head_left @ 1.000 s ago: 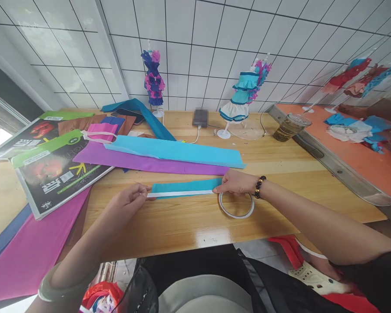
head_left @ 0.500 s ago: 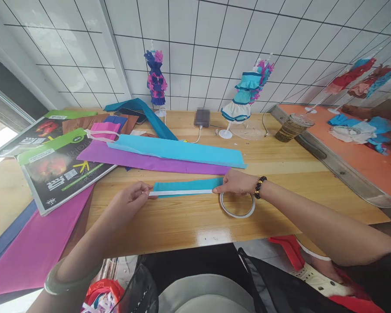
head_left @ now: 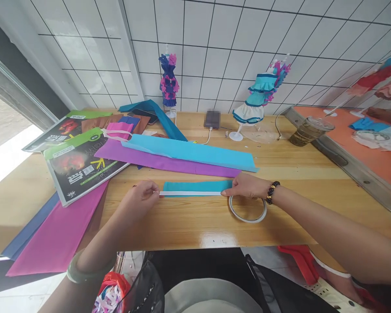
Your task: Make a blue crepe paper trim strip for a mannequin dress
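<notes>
White narrow tape [head_left: 192,193] I seemingly align, left hand [head_left: 143,193] and right hand [head_left: 249,186] pinching, along a teal papery strip [head_left: 197,186]; pressing probably wants tautness.

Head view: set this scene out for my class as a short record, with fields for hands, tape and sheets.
Left hand: pinches one end of a narrow white tape strip
Right hand: at the strip's other end, partly hiding a white ring-shaped tape roll
Strip position: along the near edge of a short teal sheet
Beyond: long light-blue sheet, partly over a long purple sheet
</notes>
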{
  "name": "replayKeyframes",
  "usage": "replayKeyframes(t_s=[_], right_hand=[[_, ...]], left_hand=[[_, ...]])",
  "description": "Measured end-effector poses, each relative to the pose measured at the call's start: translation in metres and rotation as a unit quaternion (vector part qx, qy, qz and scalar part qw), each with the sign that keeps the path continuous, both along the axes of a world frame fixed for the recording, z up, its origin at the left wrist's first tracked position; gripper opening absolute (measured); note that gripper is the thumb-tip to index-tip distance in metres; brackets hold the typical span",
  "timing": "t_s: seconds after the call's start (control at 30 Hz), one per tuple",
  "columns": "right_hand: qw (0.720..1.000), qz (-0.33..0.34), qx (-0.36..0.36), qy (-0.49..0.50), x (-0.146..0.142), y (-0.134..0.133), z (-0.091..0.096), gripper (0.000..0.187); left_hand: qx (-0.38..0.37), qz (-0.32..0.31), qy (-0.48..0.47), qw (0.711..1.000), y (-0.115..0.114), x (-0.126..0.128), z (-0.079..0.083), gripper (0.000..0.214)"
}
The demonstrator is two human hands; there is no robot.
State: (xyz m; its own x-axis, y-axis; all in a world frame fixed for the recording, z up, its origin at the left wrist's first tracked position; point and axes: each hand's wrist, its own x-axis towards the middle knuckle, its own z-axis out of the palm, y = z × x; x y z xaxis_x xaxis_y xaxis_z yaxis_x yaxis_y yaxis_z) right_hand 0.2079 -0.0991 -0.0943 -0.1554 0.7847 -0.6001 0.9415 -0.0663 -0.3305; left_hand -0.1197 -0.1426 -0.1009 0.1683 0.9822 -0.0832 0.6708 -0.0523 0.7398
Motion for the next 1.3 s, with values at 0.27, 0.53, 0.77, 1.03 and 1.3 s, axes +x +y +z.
replayKeyframes(t_s=[0.27, 0.53, 0.77, 1.03, 1.3], right_hand=[[1.0, -0.018, -0.01, 0.006, 0.0, -0.001, -0.001, 0.052], [1.0, -0.008, -0.001, -0.01, 0.0, -0.001, 0.0, 0.054], [1.0, -0.007, -0.004, -0.017, -0.002, -0.001, 0.002, 0.054], [0.994, 0.055, 0.022, -0.092, -0.007, 0.002, 0.01, 0.055], [0.982, 0.102, 0.069, -0.145, -0.01, -0.008, 0.014, 0.054]], left_hand=[[0.025, 0.013, 0.063, 0.998, 0.002, -0.001, -0.003, 0.017], [0.021, 0.029, 0.073, 0.997, 0.002, 0.002, -0.003, 0.017], [0.04, 0.014, 0.027, 0.999, 0.002, -0.002, -0.005, 0.016], [0.043, -0.013, -0.026, 0.999, 0.005, -0.005, -0.006, 0.017], [0.024, -0.025, -0.017, 0.999, 0.005, -0.005, -0.004, 0.019]])
